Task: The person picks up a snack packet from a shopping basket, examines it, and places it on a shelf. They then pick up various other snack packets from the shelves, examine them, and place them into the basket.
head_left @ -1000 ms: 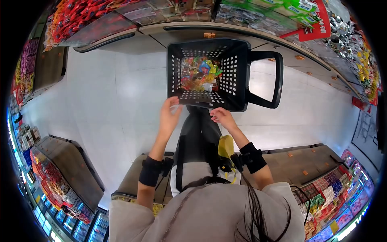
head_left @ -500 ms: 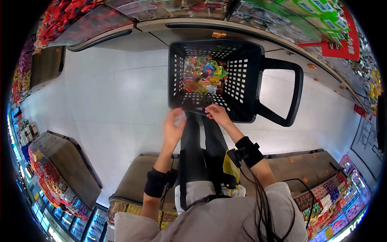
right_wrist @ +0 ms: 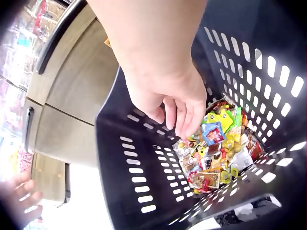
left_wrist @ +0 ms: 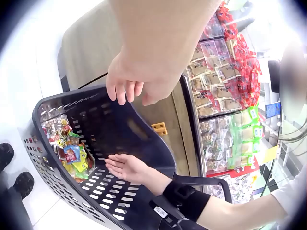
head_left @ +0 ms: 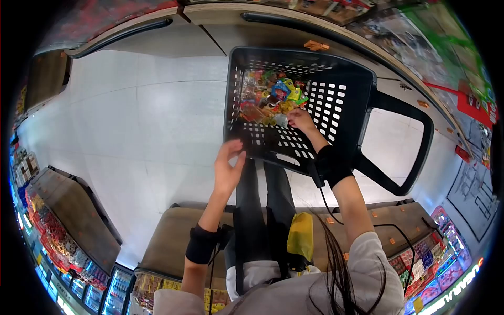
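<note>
A tall black shopping basket with slotted walls stands on the floor in front of the person's legs. At its bottom lies a pile of small wrapped sweets, among them blue, yellow and green packets. The right hand reaches down inside the basket, over the sweets. Its fingers hang loosely bent above the pile in the right wrist view, with nothing seen in them. Beside the basket's near left corner, the left hand hovers with relaxed fingers and holds nothing.
The basket's black handle sticks out to the right. Wooden display cabinets with bins of packaged snacks stand just beyond it. Behind the person is another low cabinet. Pale tiled floor stretches to the left.
The right hand has moved from the basket's near rim down into the basket. Left hand stays near the rim. The basket appears larger and turned slightly, its handle further right and lower in view.
</note>
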`<action>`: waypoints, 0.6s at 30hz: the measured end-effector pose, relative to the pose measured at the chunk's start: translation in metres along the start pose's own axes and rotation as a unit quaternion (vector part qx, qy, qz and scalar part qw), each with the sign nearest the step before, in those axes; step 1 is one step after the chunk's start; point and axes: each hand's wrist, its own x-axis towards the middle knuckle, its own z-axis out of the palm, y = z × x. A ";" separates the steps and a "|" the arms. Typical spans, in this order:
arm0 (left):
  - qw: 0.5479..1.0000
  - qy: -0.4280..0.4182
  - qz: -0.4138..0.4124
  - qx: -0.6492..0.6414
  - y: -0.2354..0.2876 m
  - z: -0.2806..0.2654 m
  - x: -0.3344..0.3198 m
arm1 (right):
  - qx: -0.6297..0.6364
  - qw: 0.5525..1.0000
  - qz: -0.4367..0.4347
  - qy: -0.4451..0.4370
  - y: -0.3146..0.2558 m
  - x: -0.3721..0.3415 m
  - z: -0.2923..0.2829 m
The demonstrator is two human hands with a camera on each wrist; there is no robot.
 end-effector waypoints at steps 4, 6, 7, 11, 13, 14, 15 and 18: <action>1.000 -0.018 0.006 -0.012 -0.001 -0.008 0.016 | -0.020 0.999 0.017 0.035 0.011 0.058 0.000; 0.999 -0.011 0.018 -0.025 -0.006 -0.010 0.027 | -0.053 0.997 0.019 0.054 0.016 0.081 0.003; 0.999 -0.008 0.025 -0.031 -0.008 -0.011 0.033 | -0.116 0.992 0.004 0.052 0.019 0.094 0.005; 0.998 -0.009 0.040 -0.038 -0.021 -0.014 0.054 | -0.340 0.936 -0.083 0.033 0.021 0.134 0.019; 0.997 -0.013 0.051 -0.050 -0.026 -0.014 0.064 | -0.444 0.881 -0.159 0.038 0.028 0.164 0.024; 0.997 -0.016 0.049 -0.055 -0.029 -0.015 0.068 | -0.446 0.881 -0.158 0.027 0.032 0.177 0.024; 0.997 -0.017 0.045 -0.057 -0.032 -0.016 0.071 | -0.470 0.869 -0.152 0.006 0.035 0.187 0.026; 0.997 -0.021 0.036 -0.072 -0.044 -0.019 0.083 | -0.524 0.840 -0.135 -0.036 0.043 0.221 0.030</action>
